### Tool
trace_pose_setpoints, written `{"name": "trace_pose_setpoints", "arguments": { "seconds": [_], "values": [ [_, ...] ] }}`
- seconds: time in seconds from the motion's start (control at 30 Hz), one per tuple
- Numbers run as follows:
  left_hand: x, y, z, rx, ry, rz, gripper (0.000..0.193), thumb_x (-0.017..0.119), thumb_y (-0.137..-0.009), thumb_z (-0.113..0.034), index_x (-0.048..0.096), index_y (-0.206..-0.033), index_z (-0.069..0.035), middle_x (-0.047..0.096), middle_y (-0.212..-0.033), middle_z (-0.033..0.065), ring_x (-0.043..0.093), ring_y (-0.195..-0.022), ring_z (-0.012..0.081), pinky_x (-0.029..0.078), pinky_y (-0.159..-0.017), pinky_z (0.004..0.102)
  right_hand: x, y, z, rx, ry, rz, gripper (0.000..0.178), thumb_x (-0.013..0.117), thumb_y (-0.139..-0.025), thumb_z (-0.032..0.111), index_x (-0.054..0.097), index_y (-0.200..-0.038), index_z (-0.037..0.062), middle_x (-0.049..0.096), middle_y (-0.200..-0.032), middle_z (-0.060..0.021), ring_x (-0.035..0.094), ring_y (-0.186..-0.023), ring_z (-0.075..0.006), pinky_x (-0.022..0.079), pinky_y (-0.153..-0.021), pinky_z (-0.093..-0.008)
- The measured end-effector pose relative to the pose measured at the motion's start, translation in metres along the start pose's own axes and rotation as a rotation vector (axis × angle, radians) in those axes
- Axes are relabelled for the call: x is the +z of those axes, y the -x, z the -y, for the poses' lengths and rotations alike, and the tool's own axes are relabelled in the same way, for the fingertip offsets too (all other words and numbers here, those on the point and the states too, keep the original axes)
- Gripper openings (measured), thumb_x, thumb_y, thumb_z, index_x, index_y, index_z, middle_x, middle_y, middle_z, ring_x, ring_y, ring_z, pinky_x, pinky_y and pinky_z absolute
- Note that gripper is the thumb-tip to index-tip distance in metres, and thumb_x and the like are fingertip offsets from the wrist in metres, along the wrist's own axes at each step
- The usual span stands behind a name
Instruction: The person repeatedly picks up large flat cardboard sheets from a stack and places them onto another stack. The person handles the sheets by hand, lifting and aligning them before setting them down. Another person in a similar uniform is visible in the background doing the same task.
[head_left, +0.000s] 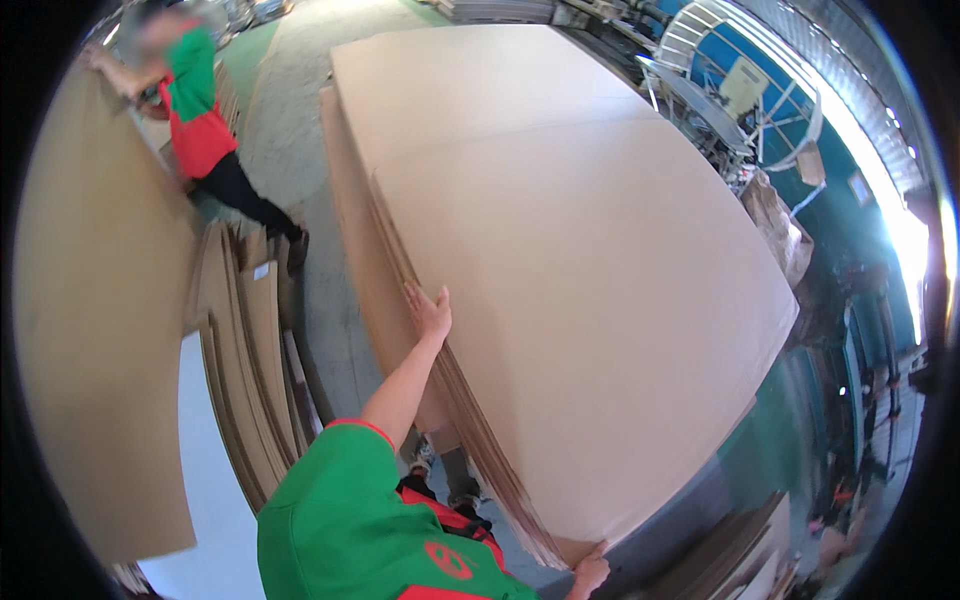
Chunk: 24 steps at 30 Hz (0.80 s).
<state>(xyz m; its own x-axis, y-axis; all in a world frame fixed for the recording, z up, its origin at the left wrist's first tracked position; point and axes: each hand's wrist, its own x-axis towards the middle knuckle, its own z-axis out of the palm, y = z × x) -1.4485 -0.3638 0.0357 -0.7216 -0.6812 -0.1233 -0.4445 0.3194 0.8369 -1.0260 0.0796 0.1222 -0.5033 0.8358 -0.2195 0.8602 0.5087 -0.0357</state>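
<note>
A tall stack of large light-brown cardboard sheets fills the middle, its top sheet broad and smooth with a faint crease across the far part. My left hand rests against the stack's left edge, thumb and fingers apart, the palm side turned to the sheet edges. At the near corner, close to the lower rim of the view, my right hand is closed on the edge of the top sheets, with a finger on the upper face. How many sheets it pinches cannot be made out.
On the left, a co-worker in green and red holds a big upright brown board. Several cardboard sheets and a white panel lean beside it. More sheets stand at lower right. A round metal frame is at far right.
</note>
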Motion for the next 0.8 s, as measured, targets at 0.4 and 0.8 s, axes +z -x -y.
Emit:
{"name": "trace_pose_setpoints", "arguments": {
  "seconds": [0.4,0.8],
  "values": [
    [-0.024,0.234,0.018,-0.031,0.108,0.147,0.109,0.064,-0.080,-0.053,0.002,-0.145,0.009,0.003,-0.151,0.0300,0.005,-0.143,0.0387,0.009,-0.116,0.0439,0.011,-0.070,-0.048,-0.142,-0.729,0.291,0.075,0.043,-0.091,0.061,0.056,-0.117,-0.0077,0.062,-0.109,-0.0229,0.062,-0.096,-0.0352,0.049,-0.076,-0.0448],
    [0.018,0.489,0.027,-0.157,0.225,0.162,0.109,0.066,-0.081,-0.048,-0.001,-0.145,0.007,0.000,-0.153,0.0265,0.001,-0.144,0.0349,0.006,-0.117,0.0396,0.003,-0.133,0.012,0.082,-1.477,0.482,0.087,0.046,-0.091,0.060,0.024,-0.142,-0.0064,0.033,-0.143,-0.0230,0.045,-0.123,-0.0320,0.041,-0.100,-0.0414]
  ]
}}
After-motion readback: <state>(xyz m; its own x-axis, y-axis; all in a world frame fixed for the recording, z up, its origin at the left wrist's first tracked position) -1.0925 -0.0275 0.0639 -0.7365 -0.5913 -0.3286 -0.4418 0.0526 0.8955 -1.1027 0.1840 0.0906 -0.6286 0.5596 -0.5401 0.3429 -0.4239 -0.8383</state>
